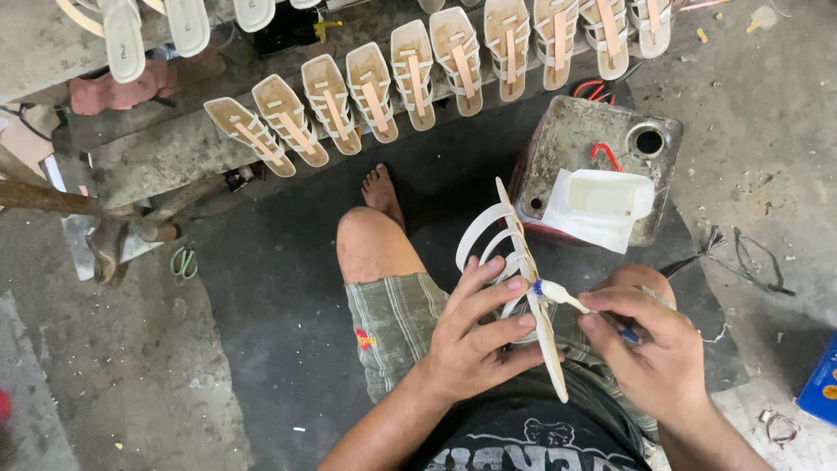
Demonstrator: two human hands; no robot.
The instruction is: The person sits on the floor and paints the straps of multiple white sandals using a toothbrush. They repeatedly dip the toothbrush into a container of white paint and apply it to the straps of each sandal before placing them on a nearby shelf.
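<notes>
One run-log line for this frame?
left hand: grips white strappy sandal on edge | right hand: holds brush, tip on sandal | white tub on metal can

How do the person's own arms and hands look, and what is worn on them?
Both forearms are bare: no sleeves, gloves or watch show. The left hand and the right hand wear no rings that I can see. Further up, the person wears a dark T-shirt with a pale print and greenish striped shorts with a small red and yellow mark.
</notes>
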